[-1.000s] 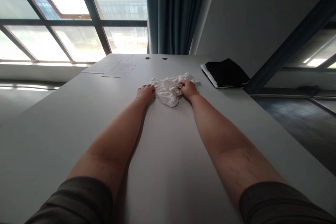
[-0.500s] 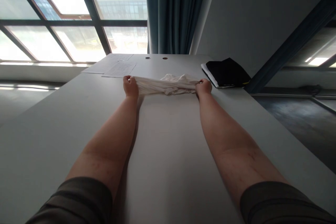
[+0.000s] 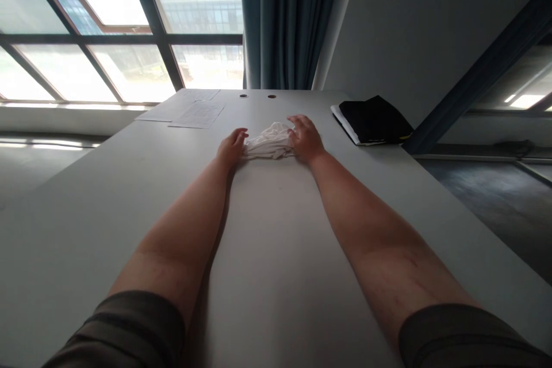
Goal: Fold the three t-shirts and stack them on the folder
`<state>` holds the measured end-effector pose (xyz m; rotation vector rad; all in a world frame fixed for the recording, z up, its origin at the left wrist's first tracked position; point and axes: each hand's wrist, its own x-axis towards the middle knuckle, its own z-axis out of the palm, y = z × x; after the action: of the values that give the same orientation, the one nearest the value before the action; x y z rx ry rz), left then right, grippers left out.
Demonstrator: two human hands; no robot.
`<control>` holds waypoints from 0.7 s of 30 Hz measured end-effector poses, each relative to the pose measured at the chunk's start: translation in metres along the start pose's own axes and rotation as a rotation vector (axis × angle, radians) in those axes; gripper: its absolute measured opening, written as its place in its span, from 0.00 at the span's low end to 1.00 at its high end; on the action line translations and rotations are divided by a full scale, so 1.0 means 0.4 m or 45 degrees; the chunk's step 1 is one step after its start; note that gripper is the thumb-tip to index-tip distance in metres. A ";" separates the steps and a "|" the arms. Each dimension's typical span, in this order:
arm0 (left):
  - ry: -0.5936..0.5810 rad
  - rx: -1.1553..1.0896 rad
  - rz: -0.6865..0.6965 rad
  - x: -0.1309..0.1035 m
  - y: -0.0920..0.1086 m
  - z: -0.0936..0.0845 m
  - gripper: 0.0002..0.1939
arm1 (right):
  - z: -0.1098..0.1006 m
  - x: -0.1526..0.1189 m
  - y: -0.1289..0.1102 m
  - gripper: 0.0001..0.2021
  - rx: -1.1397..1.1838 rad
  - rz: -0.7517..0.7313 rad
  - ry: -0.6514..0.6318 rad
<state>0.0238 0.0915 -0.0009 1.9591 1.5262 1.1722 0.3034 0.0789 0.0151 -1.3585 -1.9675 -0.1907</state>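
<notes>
A crumpled white cloth (image 3: 271,145) lies bunched on the pale table, in the middle of the head view. My left hand (image 3: 232,147) is at its left end, fingers loosely bent and apart, the fingertips by the cloth's edge. Over the right end is my right hand (image 3: 307,139), open, its fingers spread and the thumb side against the folds. Part of the cloth's right end is hidden behind that hand. Whether the cloth is a garment or a plain piece of fabric cannot be made out.
Printed sheets of paper (image 3: 196,114) lie at the table's far left. A black folder (image 3: 374,119) with white pages under it rests near the right edge. Two round holes pierce the far end of the white table (image 3: 276,253). Behind hang blue curtains (image 3: 288,23) beside windows.
The cloth was stretched sideways between both closed hands. Now my hands have come closer together, their grip has loosened, and the cloth is gathered into a shorter bunch.
</notes>
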 end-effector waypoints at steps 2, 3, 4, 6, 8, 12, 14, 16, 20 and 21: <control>-0.205 0.080 0.139 -0.003 0.012 0.012 0.21 | 0.015 0.004 -0.049 0.23 0.055 -0.061 -0.137; -0.297 0.128 0.206 -0.005 0.018 0.020 0.20 | 0.025 0.005 -0.064 0.23 0.063 -0.027 -0.220; -0.371 0.180 0.243 -0.007 0.024 0.028 0.19 | 0.036 0.005 -0.072 0.22 0.058 0.022 -0.306; -0.466 0.260 0.269 -0.009 0.034 0.042 0.18 | 0.056 0.004 -0.070 0.19 0.021 0.121 -0.445; -0.491 0.297 0.266 -0.011 0.039 0.050 0.19 | 0.070 0.003 -0.047 0.16 -0.034 0.200 -0.485; -0.510 0.313 0.270 -0.009 0.039 0.050 0.24 | 0.079 0.006 0.022 0.14 -0.174 0.339 -0.366; -0.510 0.351 0.264 -0.009 0.042 0.049 0.24 | 0.077 0.006 0.058 0.15 -0.217 0.366 -0.332; -0.497 0.410 0.243 -0.010 0.049 0.052 0.24 | 0.074 0.003 0.091 0.14 -0.215 0.442 -0.309; -0.418 0.385 0.162 -0.014 0.060 0.056 0.23 | 0.059 -0.004 0.145 0.17 -0.192 0.742 -0.252; -0.390 0.354 0.134 -0.014 0.061 0.055 0.24 | 0.055 -0.005 0.155 0.19 -0.204 0.804 -0.248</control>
<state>0.0554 0.0825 0.0023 2.2984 1.4997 0.6809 0.3467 0.1150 -0.0189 -2.0956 -1.5951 0.0896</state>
